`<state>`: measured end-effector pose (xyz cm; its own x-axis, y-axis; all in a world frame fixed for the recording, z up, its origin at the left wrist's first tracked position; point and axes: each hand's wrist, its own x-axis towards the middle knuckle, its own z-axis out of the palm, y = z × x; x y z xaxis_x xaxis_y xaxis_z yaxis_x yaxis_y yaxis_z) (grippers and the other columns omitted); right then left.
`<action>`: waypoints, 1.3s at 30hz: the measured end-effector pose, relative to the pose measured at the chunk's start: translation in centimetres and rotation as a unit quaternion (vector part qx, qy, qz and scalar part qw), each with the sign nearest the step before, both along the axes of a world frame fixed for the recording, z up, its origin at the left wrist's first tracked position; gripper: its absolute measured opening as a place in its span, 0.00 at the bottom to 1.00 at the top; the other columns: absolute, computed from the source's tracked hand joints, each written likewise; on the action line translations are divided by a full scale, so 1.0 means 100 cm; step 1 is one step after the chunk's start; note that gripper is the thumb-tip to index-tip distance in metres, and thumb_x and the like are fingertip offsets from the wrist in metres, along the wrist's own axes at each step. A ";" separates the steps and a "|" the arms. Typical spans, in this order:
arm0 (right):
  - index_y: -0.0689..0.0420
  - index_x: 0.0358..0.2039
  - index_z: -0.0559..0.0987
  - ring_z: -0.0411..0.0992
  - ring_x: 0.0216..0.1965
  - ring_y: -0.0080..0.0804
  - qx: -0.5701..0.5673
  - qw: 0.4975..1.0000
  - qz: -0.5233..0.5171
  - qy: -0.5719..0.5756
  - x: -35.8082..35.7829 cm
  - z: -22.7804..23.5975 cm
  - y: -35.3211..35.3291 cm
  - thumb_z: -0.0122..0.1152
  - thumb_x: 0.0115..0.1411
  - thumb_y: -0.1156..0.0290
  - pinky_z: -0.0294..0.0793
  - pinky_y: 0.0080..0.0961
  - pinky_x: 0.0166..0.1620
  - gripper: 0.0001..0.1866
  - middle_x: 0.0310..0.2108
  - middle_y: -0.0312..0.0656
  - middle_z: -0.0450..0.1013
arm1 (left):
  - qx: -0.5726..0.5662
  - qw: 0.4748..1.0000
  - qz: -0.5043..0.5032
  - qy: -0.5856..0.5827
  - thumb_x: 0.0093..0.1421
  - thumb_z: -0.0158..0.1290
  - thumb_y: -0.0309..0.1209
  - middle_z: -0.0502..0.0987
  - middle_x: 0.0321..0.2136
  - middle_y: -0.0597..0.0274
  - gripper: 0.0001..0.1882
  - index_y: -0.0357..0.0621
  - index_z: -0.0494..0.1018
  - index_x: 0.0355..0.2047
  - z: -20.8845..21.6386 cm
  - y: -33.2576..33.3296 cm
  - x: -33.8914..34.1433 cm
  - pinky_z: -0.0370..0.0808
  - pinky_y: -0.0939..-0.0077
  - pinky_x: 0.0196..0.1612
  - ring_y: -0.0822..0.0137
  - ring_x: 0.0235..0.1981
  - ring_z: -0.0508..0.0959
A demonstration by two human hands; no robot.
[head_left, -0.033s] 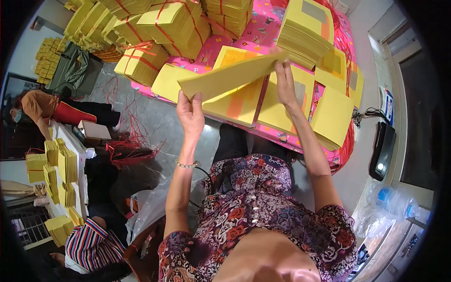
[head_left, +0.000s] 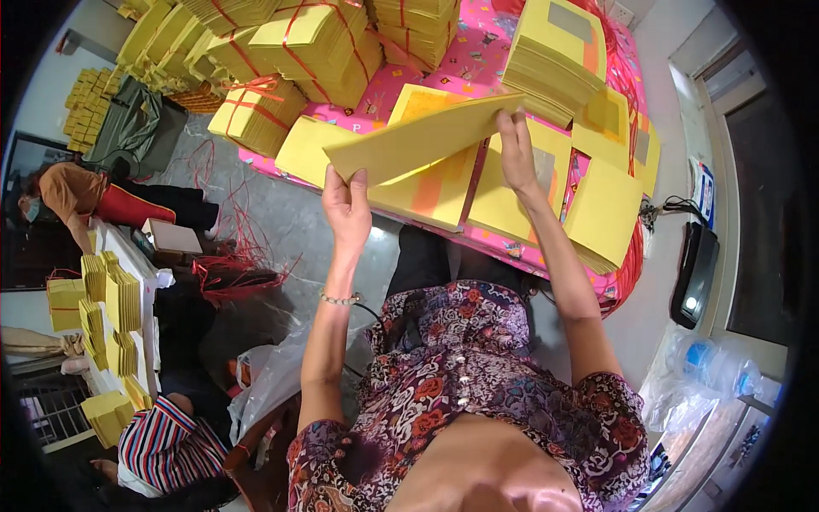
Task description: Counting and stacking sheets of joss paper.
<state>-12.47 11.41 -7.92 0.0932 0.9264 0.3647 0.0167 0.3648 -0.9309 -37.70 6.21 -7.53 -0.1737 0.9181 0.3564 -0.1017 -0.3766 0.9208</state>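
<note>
A thin stack of yellow paper sheets (head_left: 418, 141) is held tilted above the table, its near face turned toward me. My left hand (head_left: 346, 205) pinches its lower left corner between thumb and fingers. At the upper right end, my right hand (head_left: 518, 158) grips the sheets, fingers partly behind the edge. Beneath them lies a yellow paper pile (head_left: 456, 192) with an orange stripe. Just right of it, under my right wrist, is another paper pile (head_left: 499, 203) with a grey patch. A further plain yellow pile (head_left: 607, 213) sits at the right.
Bundles tied with red string (head_left: 311, 51) stand at the back left of the pink patterned table (head_left: 478, 38). A tall paper stack (head_left: 546, 81) rises at the back right. Red strings (head_left: 633, 256) hang over the right edge. Two other people work at a white table (head_left: 141, 333) on the left.
</note>
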 end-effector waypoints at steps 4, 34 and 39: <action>0.63 0.63 0.57 0.57 0.60 0.29 -0.002 1.000 0.019 0.024 -0.008 -0.002 0.003 0.44 0.70 0.59 0.52 0.26 0.63 0.28 0.58 0.43 0.62 | -0.003 1.000 -0.010 0.006 0.67 0.45 0.22 0.73 0.44 0.63 0.12 0.35 0.65 0.50 -0.013 0.002 -0.005 0.65 0.81 0.51 0.74 0.46 0.70; 0.61 0.48 0.65 0.60 0.45 0.23 0.021 0.999 -0.031 0.014 -0.014 -0.006 -0.007 0.39 0.69 0.67 0.58 0.21 0.52 0.12 0.41 0.37 0.63 | -0.009 1.000 -0.023 0.013 0.65 0.46 0.21 0.73 0.47 0.62 0.15 0.35 0.65 0.53 -0.025 0.001 -0.017 0.65 0.78 0.54 0.73 0.49 0.71; 0.60 0.47 0.68 0.62 0.41 0.20 0.052 0.995 -0.062 0.049 -0.017 0.012 -0.006 0.37 0.71 0.65 0.60 0.17 0.47 0.14 0.38 0.34 0.66 | -0.048 0.995 -0.074 -0.048 0.65 0.48 0.23 0.72 0.52 0.59 0.21 0.35 0.62 0.58 0.008 -0.003 -0.008 0.63 0.75 0.58 0.70 0.54 0.69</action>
